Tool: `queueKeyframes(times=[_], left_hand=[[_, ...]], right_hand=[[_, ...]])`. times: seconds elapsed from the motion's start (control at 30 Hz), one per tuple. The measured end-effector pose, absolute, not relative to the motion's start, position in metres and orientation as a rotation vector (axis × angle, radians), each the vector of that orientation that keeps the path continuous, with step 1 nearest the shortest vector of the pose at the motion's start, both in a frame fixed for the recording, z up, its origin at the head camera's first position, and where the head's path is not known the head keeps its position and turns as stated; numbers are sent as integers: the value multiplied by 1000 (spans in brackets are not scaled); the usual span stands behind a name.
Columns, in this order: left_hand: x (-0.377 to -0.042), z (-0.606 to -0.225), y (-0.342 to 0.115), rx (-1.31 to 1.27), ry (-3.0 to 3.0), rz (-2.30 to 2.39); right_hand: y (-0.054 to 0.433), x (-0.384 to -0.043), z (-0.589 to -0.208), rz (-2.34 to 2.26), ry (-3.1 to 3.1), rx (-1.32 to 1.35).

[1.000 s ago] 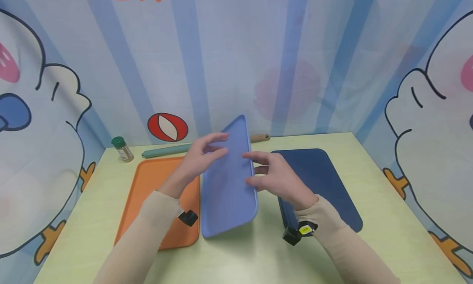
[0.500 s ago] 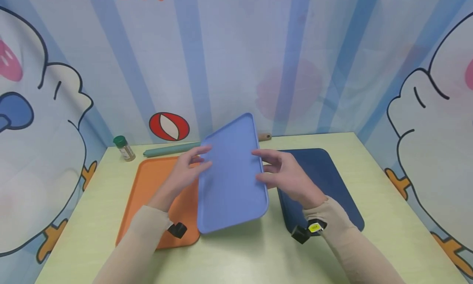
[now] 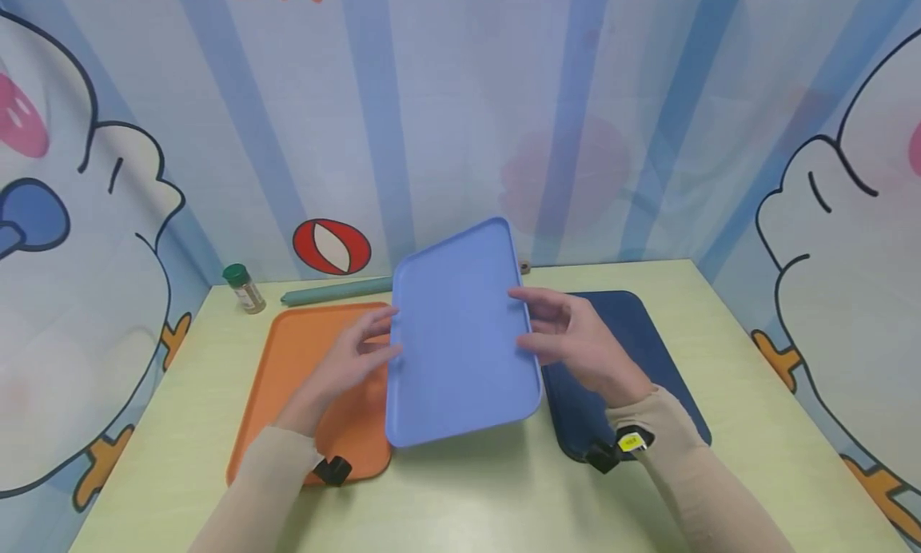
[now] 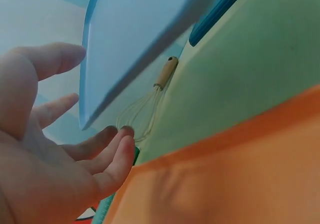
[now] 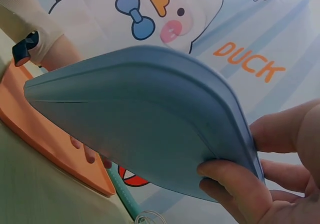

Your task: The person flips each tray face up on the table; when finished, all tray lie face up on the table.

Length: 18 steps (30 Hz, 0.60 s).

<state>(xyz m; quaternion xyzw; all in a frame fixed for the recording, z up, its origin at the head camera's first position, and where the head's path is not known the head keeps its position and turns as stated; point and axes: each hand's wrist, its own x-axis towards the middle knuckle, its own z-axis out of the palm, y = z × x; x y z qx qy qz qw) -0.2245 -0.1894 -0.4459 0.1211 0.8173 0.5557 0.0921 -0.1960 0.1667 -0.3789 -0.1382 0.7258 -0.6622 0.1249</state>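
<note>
A periwinkle-blue tray [image 3: 460, 337] is held tilted above the table, its right side raised. My right hand [image 3: 579, 341] grips its right edge, thumb on the inner face and fingers behind; the right wrist view shows these fingertips on the underside [image 5: 125, 129]. At the left edge is my left hand [image 3: 352, 357], fingers spread and loosely bent, thumb tip right by the rim in the left wrist view. An orange tray [image 3: 302, 377] lies flat under the left hand, and a dark navy tray [image 3: 655, 361] lies partly behind the right hand.
A small jar with a green lid [image 3: 245, 289] stands at the back left. A long teal stick [image 3: 338, 291] lies along the table's back edge. Behind the blue tray is a whisk [image 4: 166, 73] with a wooden handle. A printed curtain [image 3: 460, 97] hangs behind the table.
The blue tray has turned from steeply tilted to flatter, showing more of its face. My right hand has moved right with its edge; my left hand has drawn back left and down.
</note>
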Motion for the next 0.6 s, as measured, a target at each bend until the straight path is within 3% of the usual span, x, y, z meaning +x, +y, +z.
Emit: queueKeyframes(times=[0.6], left_hand=[[-211, -459, -193, 488, 2235, 1746]], right_hand=[[182, -196, -388, -2012, 1995, -413]])
